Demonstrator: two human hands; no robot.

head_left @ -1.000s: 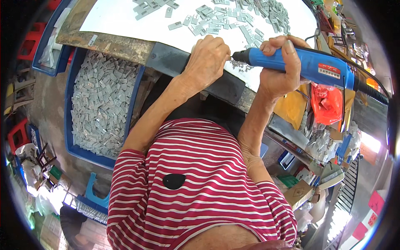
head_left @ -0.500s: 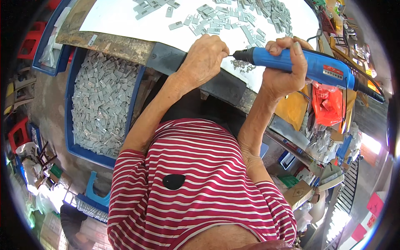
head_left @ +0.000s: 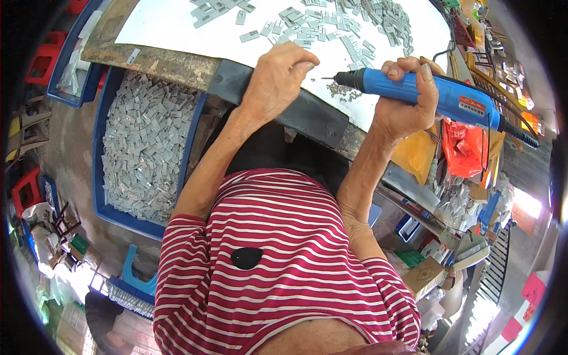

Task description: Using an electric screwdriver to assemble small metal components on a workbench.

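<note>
blue screwdriver [head_left: 426,93] tip hidden by left hand [head_left: 275,80].

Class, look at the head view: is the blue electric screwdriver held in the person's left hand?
No, the blue electric screwdriver is gripped by the right hand, while the left hand pinches something small by its tip.

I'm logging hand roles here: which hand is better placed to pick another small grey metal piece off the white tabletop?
Left, probably. The left hand has its fingertips pinched just off the driver's tip, near the scattered small grey metal pieces. The right hand is wrapped around the blue electric screwdriver.
</note>
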